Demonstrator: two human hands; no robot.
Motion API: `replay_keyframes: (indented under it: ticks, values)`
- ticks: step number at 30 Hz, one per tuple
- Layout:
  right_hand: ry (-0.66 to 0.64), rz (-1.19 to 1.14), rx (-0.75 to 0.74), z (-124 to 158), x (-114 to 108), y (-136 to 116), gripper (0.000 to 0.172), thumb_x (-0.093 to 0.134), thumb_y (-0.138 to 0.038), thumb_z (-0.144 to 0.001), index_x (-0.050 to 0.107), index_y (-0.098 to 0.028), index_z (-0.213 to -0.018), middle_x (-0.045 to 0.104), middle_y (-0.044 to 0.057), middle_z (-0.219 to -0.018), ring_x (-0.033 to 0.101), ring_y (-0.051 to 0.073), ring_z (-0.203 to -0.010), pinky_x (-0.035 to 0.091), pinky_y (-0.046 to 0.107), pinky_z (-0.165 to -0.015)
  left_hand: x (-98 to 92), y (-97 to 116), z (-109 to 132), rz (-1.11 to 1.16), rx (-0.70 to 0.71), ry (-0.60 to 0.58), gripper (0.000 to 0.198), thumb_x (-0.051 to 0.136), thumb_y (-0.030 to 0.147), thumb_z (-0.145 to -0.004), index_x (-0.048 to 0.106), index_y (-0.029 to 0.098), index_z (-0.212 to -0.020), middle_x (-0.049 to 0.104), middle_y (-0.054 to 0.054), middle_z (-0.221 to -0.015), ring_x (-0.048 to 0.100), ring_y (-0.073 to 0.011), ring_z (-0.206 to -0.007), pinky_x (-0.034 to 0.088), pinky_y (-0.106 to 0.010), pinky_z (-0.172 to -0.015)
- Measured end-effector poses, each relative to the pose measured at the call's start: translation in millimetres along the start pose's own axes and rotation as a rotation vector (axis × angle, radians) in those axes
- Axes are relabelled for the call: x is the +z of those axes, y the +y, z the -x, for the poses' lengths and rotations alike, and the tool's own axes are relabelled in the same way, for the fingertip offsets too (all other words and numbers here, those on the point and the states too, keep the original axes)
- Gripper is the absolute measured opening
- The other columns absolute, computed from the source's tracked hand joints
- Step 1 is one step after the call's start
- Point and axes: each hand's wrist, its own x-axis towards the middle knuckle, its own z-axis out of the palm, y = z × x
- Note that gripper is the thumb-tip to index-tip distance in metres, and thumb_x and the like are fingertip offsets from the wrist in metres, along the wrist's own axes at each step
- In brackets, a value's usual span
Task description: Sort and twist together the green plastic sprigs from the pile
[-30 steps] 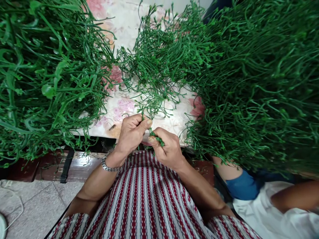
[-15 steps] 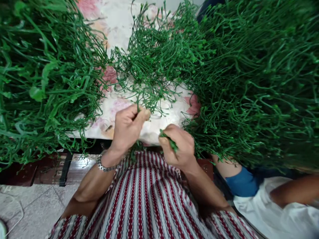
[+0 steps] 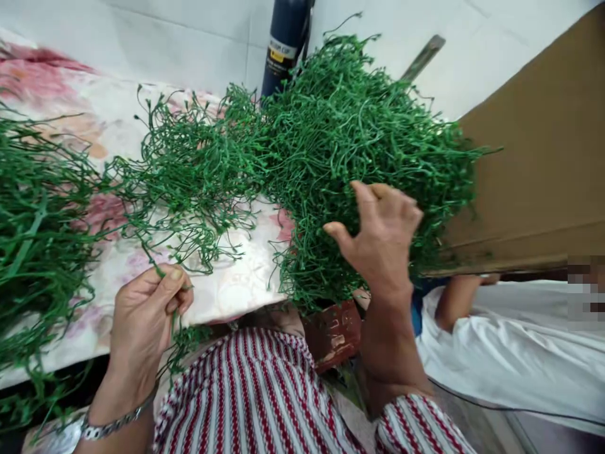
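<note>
My left hand (image 3: 154,299) is closed in a pinch on a few thin green stems (image 3: 155,265), near the front edge of the table. Their loose ends hang below the fist. With fingers spread, my right hand (image 3: 380,233) is open in front of a tall pile of thin, curly green stems with small bud-like tips (image 3: 373,126); nothing shows in it. I cannot tell whether it touches the pile. A smaller heap of the same stems (image 3: 198,151) lies between the hands, farther back. More green stalks (image 3: 38,239) are heaped at the far left.
A floral tablecloth (image 3: 246,284) covers the table. At the back stands a dark blue bottle (image 3: 281,57) against a tiled wall. A large cardboard sheet or box side (image 3: 543,151) rises at the right. Near it is a co-worker in a white shirt (image 3: 496,340).
The view has swung to the right. My right hand has opened and moved to the big pile; the green pieces it held are gone from it. My left hand still pinches stems.
</note>
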Motion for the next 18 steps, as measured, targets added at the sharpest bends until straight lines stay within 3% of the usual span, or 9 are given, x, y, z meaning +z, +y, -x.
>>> replay_keyframes:
  ticks: [4, 8, 12, 16, 18]
  values:
    - [-0.213, 0.038, -0.03, 7.8, 20.4, -1.6, 0.07, 0.046, -0.06, -0.079, 0.036, -0.018, -0.134, 0.035, 0.019, -0.136, 0.03, 0.034, -0.125, 0.023, 0.054, -0.098, 1.8, -2.2, 3.4, -0.017, -0.033, -0.017, 0.017, 0.068, 0.024, -0.07, 0.057, 0.014, -0.059, 0.05, 0.003, -0.053, 0.041, -0.0049, -0.043, 0.03, -0.017, -0.038]
    - [-0.242, 0.079, -0.028, 13.0, 5.0, -4.8, 0.06, 0.04, -0.054, -0.085, 0.036, -0.021, -0.135, 0.036, 0.014, -0.139, 0.03, 0.029, -0.129, 0.024, 0.048, -0.101, 2.4, -2.7, 4.7, -0.019, -0.059, -0.014, 0.018, 0.068, 0.025, -0.069, 0.058, 0.014, -0.061, 0.052, 0.003, -0.057, 0.04, -0.0041, -0.043, 0.03, -0.017, -0.038]
    - [-0.064, 0.044, -0.049, 11.5, -21.9, -0.8, 0.046, 0.043, -0.039, -0.088, 0.043, -0.021, -0.13, 0.047, 0.011, -0.132, 0.042, 0.026, -0.122, 0.028, 0.045, -0.1, 2.1, 0.6, 6.4, 0.018, -0.04, -0.039, 0.02, 0.068, 0.024, -0.069, 0.055, 0.014, -0.058, 0.048, 0.003, -0.053, 0.042, -0.0054, -0.045, 0.031, -0.017, -0.039]
    - [0.323, -0.174, -0.071, 21.3, -33.3, -7.7, 0.031, 0.045, -0.022, -0.086, 0.056, -0.022, -0.116, 0.061, 0.007, -0.108, 0.055, 0.024, -0.104, 0.037, 0.046, -0.094, 2.2, 11.2, 6.7, 0.089, -0.004, -0.064, 0.02, 0.068, 0.022, -0.069, 0.054, 0.012, -0.058, 0.049, 0.002, -0.053, 0.043, -0.0058, -0.045, 0.032, -0.018, -0.039]
    - [0.329, -0.352, -0.084, 28.8, -29.2, -23.2, 0.032, 0.041, -0.018, -0.087, 0.054, -0.024, -0.116, 0.06, 0.006, -0.105, 0.055, 0.024, -0.101, 0.04, 0.045, -0.092, 3.8, 21.0, 6.2, 0.154, -0.015, -0.097, 0.023, 0.068, 0.023, -0.069, 0.052, 0.012, -0.057, 0.049, 0.001, -0.053, 0.041, -0.0053, -0.044, 0.031, -0.017, -0.039]
